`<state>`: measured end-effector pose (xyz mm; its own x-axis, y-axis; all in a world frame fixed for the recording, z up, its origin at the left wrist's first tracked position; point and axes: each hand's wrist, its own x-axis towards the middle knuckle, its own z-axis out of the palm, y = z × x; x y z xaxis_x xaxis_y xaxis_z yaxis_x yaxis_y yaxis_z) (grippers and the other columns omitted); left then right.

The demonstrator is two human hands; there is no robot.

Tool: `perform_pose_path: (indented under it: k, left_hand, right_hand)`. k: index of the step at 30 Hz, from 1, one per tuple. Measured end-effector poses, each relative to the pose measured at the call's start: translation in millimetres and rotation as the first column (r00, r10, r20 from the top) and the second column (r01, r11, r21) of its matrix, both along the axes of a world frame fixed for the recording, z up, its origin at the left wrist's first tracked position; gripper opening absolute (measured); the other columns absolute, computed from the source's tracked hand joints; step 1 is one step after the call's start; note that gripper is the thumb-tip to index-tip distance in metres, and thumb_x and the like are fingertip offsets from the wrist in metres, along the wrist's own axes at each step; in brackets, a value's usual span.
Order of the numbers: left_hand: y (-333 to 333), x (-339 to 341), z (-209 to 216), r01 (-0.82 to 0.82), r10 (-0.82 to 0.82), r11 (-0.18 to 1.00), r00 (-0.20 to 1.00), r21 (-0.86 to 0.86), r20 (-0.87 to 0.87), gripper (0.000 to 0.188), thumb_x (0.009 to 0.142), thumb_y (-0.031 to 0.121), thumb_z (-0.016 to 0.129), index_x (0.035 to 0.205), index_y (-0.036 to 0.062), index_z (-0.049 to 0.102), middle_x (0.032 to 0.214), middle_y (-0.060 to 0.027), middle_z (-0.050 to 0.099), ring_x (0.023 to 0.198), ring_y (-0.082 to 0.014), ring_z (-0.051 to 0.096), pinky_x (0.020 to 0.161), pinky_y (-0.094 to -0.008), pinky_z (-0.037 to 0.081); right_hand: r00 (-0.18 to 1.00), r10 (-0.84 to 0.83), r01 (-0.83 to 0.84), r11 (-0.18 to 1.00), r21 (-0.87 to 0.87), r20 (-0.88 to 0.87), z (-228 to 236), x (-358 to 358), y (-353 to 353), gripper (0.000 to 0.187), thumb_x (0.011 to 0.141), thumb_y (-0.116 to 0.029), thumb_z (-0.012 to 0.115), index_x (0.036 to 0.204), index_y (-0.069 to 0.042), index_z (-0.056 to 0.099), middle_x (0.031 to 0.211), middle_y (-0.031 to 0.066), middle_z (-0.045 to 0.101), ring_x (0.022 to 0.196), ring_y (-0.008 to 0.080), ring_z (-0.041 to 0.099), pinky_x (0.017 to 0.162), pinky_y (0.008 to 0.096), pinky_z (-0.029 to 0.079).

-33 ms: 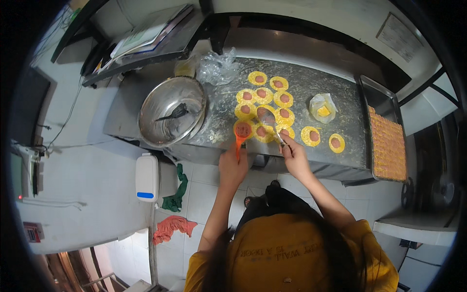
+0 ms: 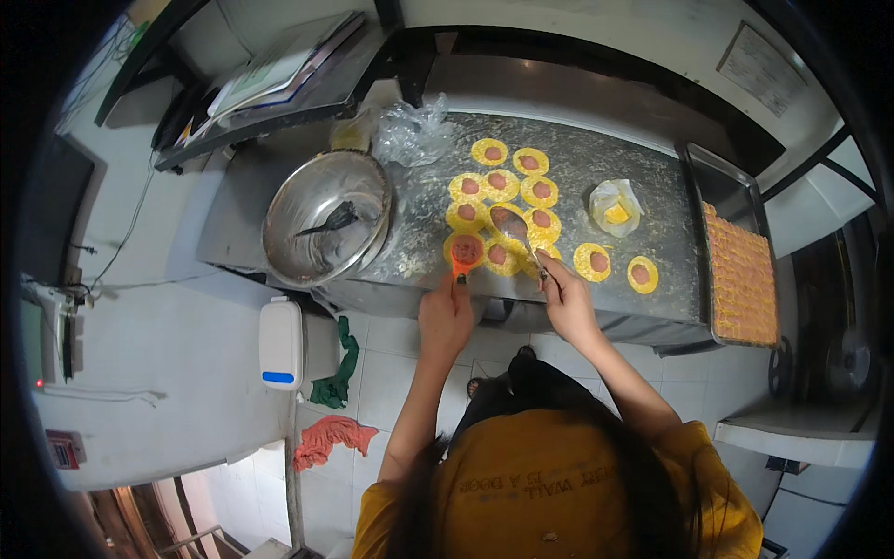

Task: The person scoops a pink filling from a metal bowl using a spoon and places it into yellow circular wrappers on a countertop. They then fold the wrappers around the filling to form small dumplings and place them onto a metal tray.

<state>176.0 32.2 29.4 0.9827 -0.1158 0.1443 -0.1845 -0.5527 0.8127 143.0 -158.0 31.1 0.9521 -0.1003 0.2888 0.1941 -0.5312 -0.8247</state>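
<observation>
Right of the bowl (image 2: pixel 287 207), the left hand (image 2: pixel 445 313) grasps a scoop (image 2: pixel 459 268), the right hand (image 2: pixel 569 300) a spoon (image 2: pixel 532 249); a tipped scoop could spill filling (image 2: pixel 467 248).

Flat yellow dough rounds (image 2: pixel 582 263), most topped with pink filling (image 2: pixel 599 263), lie between the worktop's (image 2: pixel 652 186) far and near edges. Toward the near edge, an orange scoop (image 2: pixel 462 264) holds pink filling; a metal spoon (image 2: pixel 530 246) slants nearby.

Table (image 2: pixel 672 210): grey, speckled white
Nine o'clock: steel bowl (image 2: pixel 305 194)
Eleven o'clock: clear plastic bag (image 2: pixel 410 135)
Centre to four o'clock: pink-topped yellow rounds (image 2: pixel 541 225)
Three o'clock: crumpled pale wrapper (image 2: pixel 607 197)
</observation>
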Motion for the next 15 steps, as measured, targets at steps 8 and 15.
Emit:
perform_pose_path:
  k: [8, 15]
  left_hand:
    - [-51.0, 30.4, 11.3, 0.082, -0.080, 0.994, 0.996, -0.067, 0.034, 0.018, 0.081, 0.011, 0.046, 0.088, -0.0040, 0.053, 0.059, -0.0222, 0.052, 0.055, -0.0380, 0.055, 0.051, -0.0446, 0.039]
    - [-80.9, 49.7, 3.7, 0.125, -0.112, 0.988, 0.985, -0.092, 0.132, 0.016, 0.081, 0.010, 0.047, 0.083, -0.0029, 0.056, 0.057, -0.0167, 0.050, 0.051, -0.0285, 0.047, 0.052, -0.0364, 0.037]
  right_hand:
    - [0.988, 0.002, 0.074, 0.870, -0.487, 0.154, 23.3, 1.1, -36.7, 0.065, 0.059, 0.009, 0.052, 0.122, -0.004, 0.045, 0.089, 0.0120, 0.048, 0.081, 0.0292, 0.052, 0.069, 0.0372, 0.046]
    - [0.989, -0.011, 0.088, 0.841, -0.534, 0.147, 10.5, 5.9, -69.5, 0.071, 0.057, 0.008, 0.054, 0.126, -0.004, 0.041, 0.086, 0.0105, 0.044, 0.082, 0.0280, 0.049, 0.069, 0.0367, 0.044]
